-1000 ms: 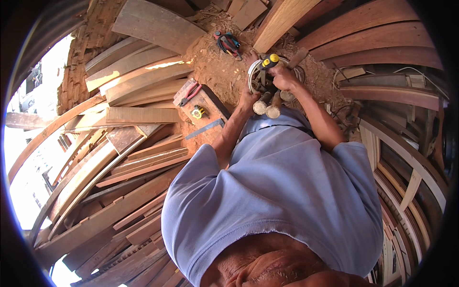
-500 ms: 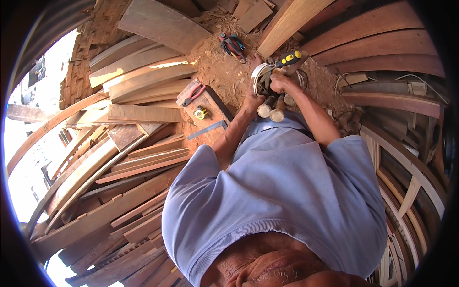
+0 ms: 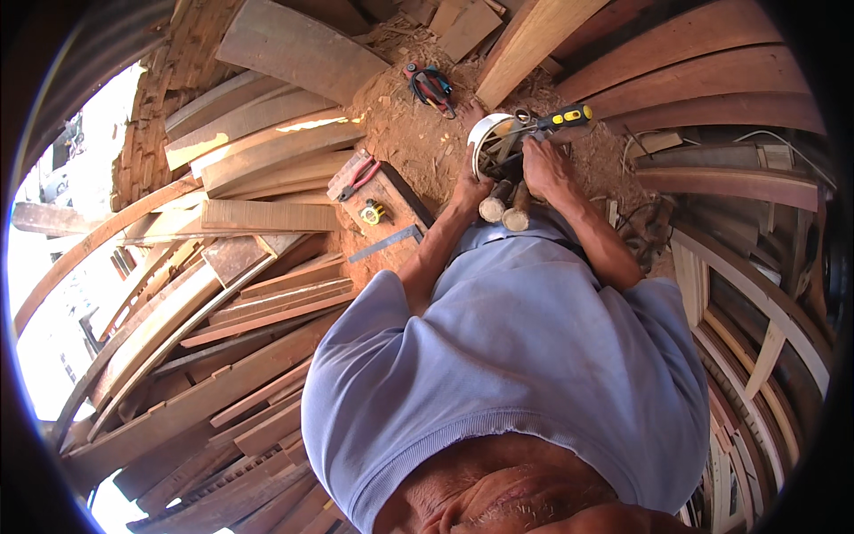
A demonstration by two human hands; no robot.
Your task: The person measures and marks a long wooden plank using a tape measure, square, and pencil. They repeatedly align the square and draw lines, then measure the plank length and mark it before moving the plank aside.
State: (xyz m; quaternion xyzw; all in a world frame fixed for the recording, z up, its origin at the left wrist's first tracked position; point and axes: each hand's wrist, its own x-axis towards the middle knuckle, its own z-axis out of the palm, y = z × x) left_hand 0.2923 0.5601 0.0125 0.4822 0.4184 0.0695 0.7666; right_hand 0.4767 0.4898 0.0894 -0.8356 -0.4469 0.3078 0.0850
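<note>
Gripping the white ring (image 3: 480, 131) are the left fingers (image 3: 481, 187). A yellow-black handle (image 3: 568, 117) lies just beyond the right fingers (image 3: 535, 154), their grasp unclear.

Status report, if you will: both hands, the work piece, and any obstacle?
Left hand on white-rimmed round piece. Right hand at yellow-and-black tool handle, grip unclear. Round wood ends close by, body side. Pliers apart, at left.
</note>
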